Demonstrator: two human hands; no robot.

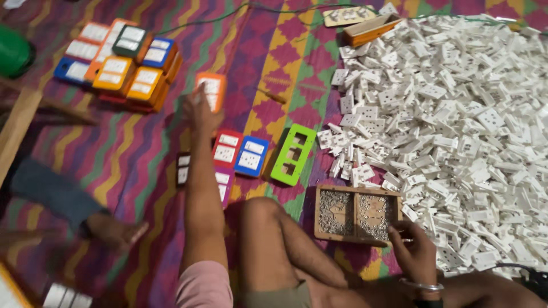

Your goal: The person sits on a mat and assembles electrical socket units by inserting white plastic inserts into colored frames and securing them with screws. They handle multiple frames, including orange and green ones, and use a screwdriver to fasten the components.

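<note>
Head view: person seated on a striped mat (142, 142), both arms reaching forward.
Left hand (201, 108): stretched to upper centre-left, fingers clasping an orange switch box (212, 90).
Right hand (414, 248): lower right, fingertips pinched at the edge of a wooden screw tray (357, 214); what they hold, I cannot tell.
Beside the left arm: red box (227, 147), blue box (251, 155), green frame (292, 154).
Upper left: stack of coloured boxes (123, 63).
Right half: heap of white sockets (456, 125).
</note>
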